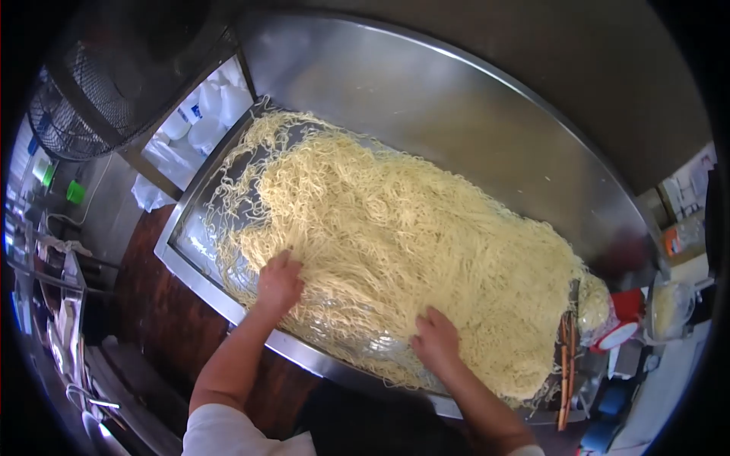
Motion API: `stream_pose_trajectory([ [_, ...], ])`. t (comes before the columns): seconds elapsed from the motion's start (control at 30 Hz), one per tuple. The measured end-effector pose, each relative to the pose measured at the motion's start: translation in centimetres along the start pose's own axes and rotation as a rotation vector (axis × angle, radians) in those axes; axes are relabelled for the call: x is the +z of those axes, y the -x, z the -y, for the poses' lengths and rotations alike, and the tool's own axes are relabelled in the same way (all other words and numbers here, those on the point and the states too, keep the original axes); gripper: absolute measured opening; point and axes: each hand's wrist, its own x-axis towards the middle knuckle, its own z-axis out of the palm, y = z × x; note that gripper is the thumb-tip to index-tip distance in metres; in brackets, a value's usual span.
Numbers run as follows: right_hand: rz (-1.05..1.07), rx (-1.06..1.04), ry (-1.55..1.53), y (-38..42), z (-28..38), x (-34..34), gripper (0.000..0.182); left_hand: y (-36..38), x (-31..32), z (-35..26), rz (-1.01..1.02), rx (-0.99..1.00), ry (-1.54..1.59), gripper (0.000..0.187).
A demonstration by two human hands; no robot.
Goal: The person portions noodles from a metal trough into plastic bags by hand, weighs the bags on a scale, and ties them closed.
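Past white sleeve (232,432), works left hand (280,284) and right hand (439,340) into noodles (395,220) heaped on steel bench (296,356), apparently loosening strands; cannot tell whether either grip is closed; next calls for light fingers.

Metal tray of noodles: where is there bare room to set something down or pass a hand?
The tray has a small bare patch at its left corner, between edge and loose strands. A hand could probably pass along the back panel, behind the noodles. Noodles crowd the middle and right, up to the sticks.
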Motion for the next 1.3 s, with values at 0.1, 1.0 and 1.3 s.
stream_pose_trajectory([
  [0.1, -0.110, 0.073, -0.169, -6.2, 1.4, 3.7, 0.029, -3.3, -0.3, 2.0, 0.026, -0.142, 0.360, 0.028],
  [1.0, 0.472, 0.098, -1.681, -8.2, 12.7, -14.1, 0.044, -3.5, -20.5, -14.6, 0.318, 0.711, 1.175, 0.045],
  [1.3, 0.310, 0.219, -1.517, -3.2, 8.0, -11.5, 0.044, -3.5, -17.6, -19.0, 0.306, 0.802, 0.635, 0.047],
])
